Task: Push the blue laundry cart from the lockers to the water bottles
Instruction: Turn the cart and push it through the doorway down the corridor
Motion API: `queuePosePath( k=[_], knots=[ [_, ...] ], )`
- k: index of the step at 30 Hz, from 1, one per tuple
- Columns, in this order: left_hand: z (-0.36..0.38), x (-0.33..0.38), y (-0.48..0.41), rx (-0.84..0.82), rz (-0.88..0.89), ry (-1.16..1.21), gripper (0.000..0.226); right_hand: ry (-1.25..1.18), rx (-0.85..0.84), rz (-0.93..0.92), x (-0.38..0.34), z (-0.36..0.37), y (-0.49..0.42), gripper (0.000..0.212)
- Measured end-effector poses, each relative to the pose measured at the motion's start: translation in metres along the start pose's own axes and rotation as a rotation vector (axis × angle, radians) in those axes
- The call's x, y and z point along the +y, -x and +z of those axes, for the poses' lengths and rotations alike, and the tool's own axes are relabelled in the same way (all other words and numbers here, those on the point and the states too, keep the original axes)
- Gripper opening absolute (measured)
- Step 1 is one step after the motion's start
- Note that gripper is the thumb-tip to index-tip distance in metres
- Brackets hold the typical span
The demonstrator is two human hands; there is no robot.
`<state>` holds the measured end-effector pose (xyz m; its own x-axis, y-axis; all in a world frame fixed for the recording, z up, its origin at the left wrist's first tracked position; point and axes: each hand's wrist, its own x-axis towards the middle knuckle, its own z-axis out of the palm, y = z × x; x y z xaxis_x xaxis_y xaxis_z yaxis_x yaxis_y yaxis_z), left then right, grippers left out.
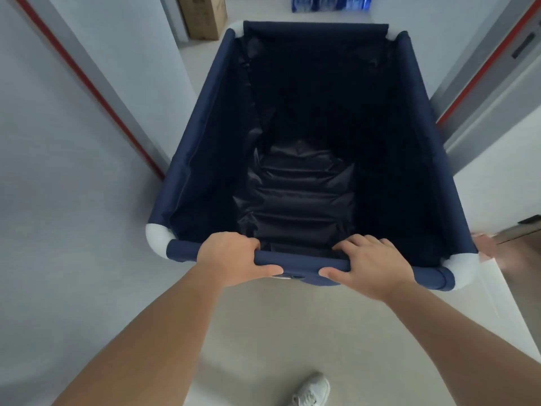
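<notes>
A: How is the blue laundry cart [193, 136] held?

B: The near rail [301, 260] is gripped by both hands. The left hand [231, 259] is wrapped over it, fingers [248, 241] curled together across the top and the thumb pressed beneath. The right hand [371, 262] is laid likewise, fingers [351, 244] hooked over the rail and close together.

A: Where is the cart placed?

B: It is seen in a narrow passage between pale walls, with the floor [292, 332] beneath. The liner appears empty.

A: How much is judged done?

B: No lockers are seen. The water bottles [330, 2] are visible just beyond the far rail, beside a cardboard box [202, 16]. Most of the route is judged covered; a short stretch forward is left.
</notes>
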<state>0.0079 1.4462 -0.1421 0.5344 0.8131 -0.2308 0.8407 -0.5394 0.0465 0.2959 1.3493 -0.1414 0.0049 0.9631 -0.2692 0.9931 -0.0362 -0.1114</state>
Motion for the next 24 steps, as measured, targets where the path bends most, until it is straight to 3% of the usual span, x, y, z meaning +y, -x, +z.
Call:
queuePosePath(
  k=[24],
  knots=[
    [-0.069,-0.075,-0.297,0.044,0.114,-0.010,0.077,-0.009,0.015,0.137,0.077,-0.079,-0.257,0.091]
  ],
)
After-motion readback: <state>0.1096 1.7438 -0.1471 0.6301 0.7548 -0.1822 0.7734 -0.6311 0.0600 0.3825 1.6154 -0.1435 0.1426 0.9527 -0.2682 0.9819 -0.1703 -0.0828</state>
